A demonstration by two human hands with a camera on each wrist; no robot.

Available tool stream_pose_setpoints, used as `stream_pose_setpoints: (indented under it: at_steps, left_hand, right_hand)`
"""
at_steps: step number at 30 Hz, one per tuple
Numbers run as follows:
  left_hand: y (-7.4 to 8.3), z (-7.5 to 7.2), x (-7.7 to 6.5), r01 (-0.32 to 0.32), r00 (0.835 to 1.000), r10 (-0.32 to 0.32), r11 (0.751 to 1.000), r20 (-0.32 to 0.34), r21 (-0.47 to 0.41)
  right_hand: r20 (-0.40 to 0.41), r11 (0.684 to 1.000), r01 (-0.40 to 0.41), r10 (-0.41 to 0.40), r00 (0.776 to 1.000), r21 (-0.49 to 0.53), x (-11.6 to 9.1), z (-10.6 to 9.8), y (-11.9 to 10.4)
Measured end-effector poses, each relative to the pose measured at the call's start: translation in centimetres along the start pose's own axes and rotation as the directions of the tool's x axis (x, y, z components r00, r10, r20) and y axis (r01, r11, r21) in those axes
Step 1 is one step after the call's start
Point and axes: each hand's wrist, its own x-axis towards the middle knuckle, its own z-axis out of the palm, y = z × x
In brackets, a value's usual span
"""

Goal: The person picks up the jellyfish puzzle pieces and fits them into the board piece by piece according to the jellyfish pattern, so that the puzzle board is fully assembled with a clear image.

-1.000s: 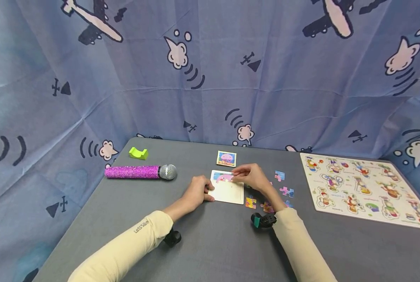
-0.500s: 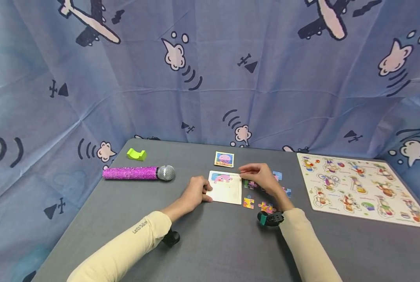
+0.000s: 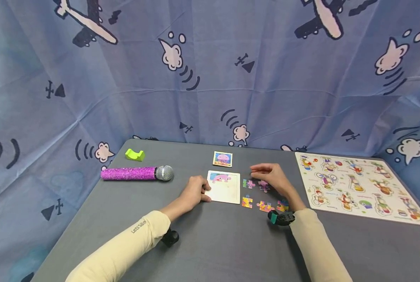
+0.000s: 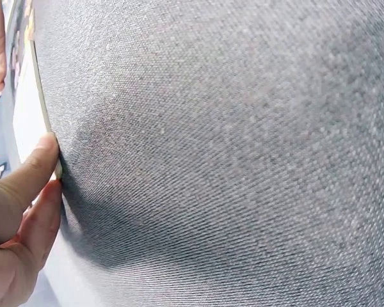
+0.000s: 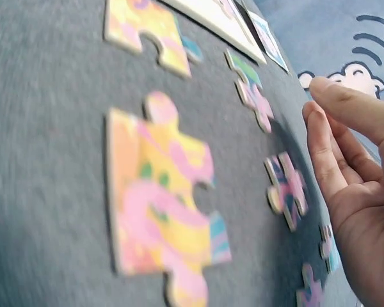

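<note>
A small square puzzle board [image 3: 227, 194] lies on the grey table, with blue-and-pink pieces along its top left. My left hand [image 3: 195, 191] pinches its left edge; the left wrist view shows thumb and finger [image 4: 46, 211] against that edge. To the board's right, my right hand [image 3: 272, 178] hovers above loose jigsaw pieces, fingers loosely bent, with nothing visible between thumb and fingertips. Beneath and near it lie a pink-and-green piece [image 3: 249, 183], a dark-and-pink piece [image 3: 264, 185] and a yellow-and-pink piece [image 5: 173, 198]. Another yellow piece [image 3: 247, 202] sits by the board's lower right corner.
Behind the board is a small jellyfish picture [image 3: 222, 159]. A glittery purple microphone [image 3: 129, 174] and a lime-green block [image 3: 135, 155] are at the left. On the right lies a large illustrated board [image 3: 308, 182]. A printed blue curtain [image 3: 203, 98] hangs behind the table.
My right hand has left the puzzle board's upper right and moved right, over the loose pieces. My left hand stays at the board's left edge. The head view has shifted slightly.
</note>
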Motion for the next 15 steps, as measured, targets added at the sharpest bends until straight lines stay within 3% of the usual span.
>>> stream_pose_setpoints:
  at_steps: [15]
  left_hand:
    - [0.3,0.0,0.0,-0.013,1.0,0.013,1.0,0.0,0.01]
  right_hand:
    - [-0.064,1.0,-0.001,0.0,0.998,-0.01,-1.9,-3.5,1.1]
